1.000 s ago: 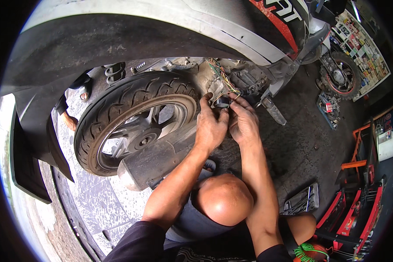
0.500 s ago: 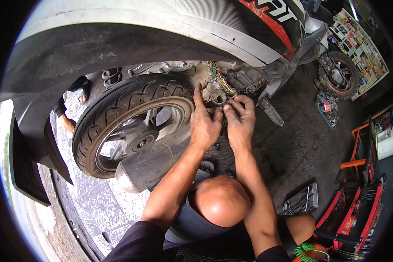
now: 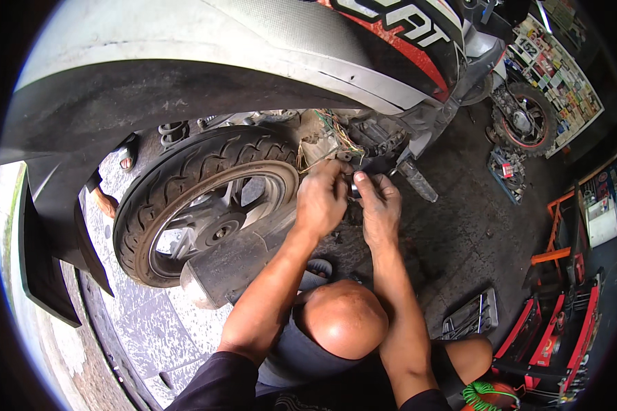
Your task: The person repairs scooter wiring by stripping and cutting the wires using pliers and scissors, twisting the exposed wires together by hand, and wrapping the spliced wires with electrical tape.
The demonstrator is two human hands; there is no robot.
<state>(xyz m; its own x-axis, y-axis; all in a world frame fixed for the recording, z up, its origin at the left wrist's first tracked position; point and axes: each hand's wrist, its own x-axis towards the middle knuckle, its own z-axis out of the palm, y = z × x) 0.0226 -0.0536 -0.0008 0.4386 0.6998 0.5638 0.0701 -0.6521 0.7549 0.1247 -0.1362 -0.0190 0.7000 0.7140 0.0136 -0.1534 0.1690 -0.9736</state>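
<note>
Close together beside the scooter's rear wheel, both my hands work in front of a bundle of coloured wires. My left hand has its fingers curled in; what they pinch is hidden, though a thin wire runs toward them. My right hand is closed, thumb up, on what looks like black tape, a dark flat piece showing above its fingers. The tyre stands just left of my left hand, with the silencer below it.
The white and black body panel hangs over the work. A footrest juts out at the right. On the floor lie a tray of tools and a blue tray of parts. A red tool rack stands lower right. Another person's hand shows behind the wheel.
My left index finger was stretched up and is now curled in. A ring-shaped thing between my hands is now mostly covered, and a dark flat piece shows above my right hand.
</note>
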